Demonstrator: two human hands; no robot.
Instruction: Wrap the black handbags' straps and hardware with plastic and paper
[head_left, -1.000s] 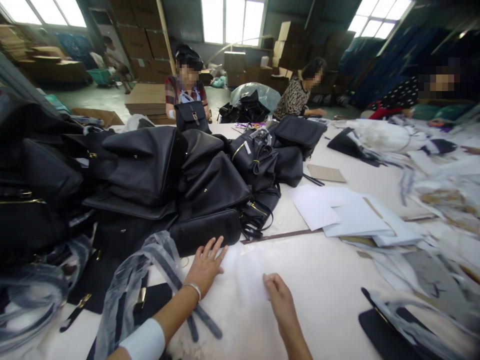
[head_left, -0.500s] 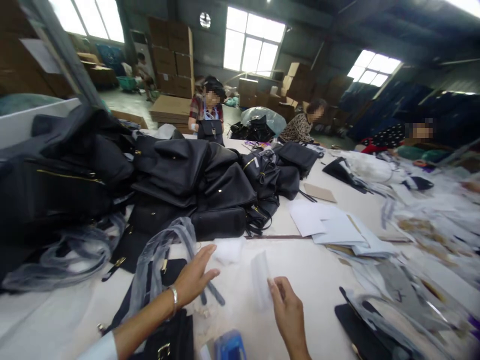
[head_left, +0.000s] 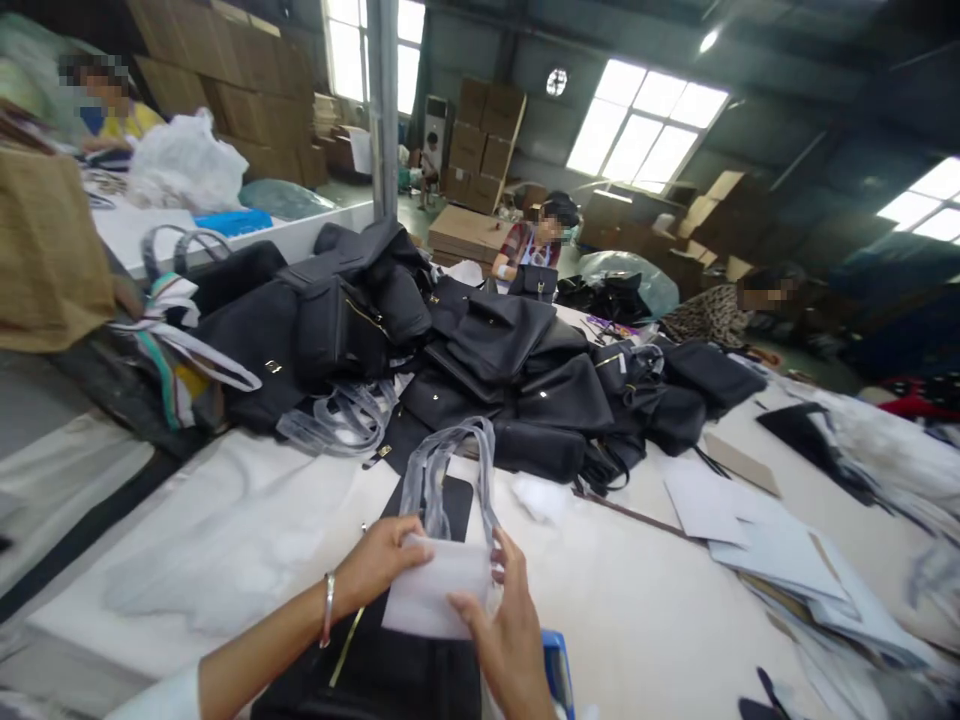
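Note:
Both hands hold a thin white translucent sheet (head_left: pixel 435 598), perhaps foam or paper, over a black handbag (head_left: pixel 390 665). My left hand (head_left: pixel 375 570), with a silver bracelet on its wrist, pinches the sheet's upper left corner. My right hand (head_left: pixel 510 620) grips its right side, thumb in front and fingers behind. Just beyond the sheet, the bag's handles (head_left: pixel 450 460) stand up, wrapped in clear plastic. A gold zip shows on the bag left of the sheet. Partly hidden behind my right hand is a blue object (head_left: pixel 557 670).
A heap of black bags (head_left: pixel 495 340) lies across the table's far side. White sheets (head_left: pixel 780 540) and a brown card (head_left: pixel 742 462) are at the right. A crumpled white piece (head_left: pixel 541 497) lies ahead. A metal post (head_left: pixel 385 110) rises behind the heap; several people work beyond.
The view has swung left. My right hand has brought the white sheet leftward over the black bag, and my left hand, open before, has taken hold of its corner.

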